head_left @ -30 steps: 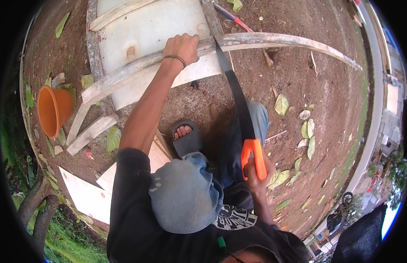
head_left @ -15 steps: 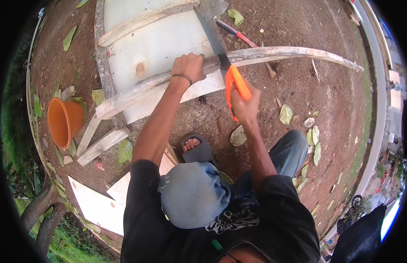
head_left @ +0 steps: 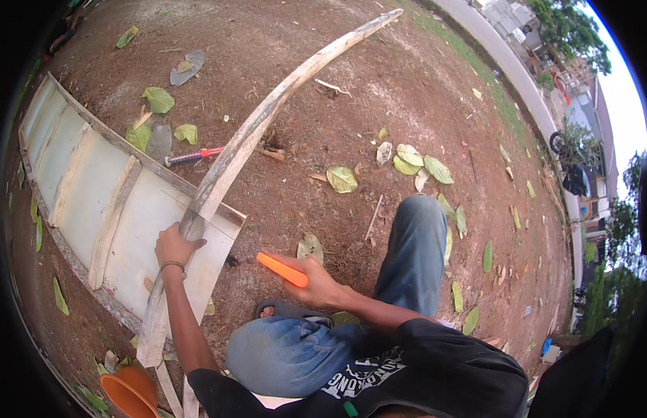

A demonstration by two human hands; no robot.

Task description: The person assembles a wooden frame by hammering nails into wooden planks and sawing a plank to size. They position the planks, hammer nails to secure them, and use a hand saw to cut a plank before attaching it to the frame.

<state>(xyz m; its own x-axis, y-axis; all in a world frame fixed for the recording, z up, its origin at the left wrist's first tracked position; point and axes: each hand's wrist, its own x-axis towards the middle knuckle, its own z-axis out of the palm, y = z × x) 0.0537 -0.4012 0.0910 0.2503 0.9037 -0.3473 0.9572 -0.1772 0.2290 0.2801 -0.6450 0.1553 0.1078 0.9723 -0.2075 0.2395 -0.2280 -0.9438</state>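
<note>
My left hand (head_left: 176, 249) is closed around a long, rough wooden plank (head_left: 250, 129), which lies slantwise over the end of a pale panel framed with wooden strips (head_left: 146, 240). In my right hand (head_left: 315, 282) is a handsaw, gripped by its orange handle (head_left: 282, 269). The handle points left toward the plank, just right of the panel's end. The saw's blade is seen nearly edge-on and is hard to make out, so I cannot tell whether it touches the wood. My knees are bent beside the panel.
A tool with a red and dark handle (head_left: 194, 156) lies on the ground, partly behind the plank. An orange bucket (head_left: 132, 391) stands at the lower left. Fallen leaves (head_left: 341, 179) dot the brown soil. A paved strip (head_left: 508, 70) runs along the right.
The view has swung, so the panel and plank now appear farther left and turned. My left hand keeps its hold on the plank, my right on the saw; the blade no longer shows broadside.
</note>
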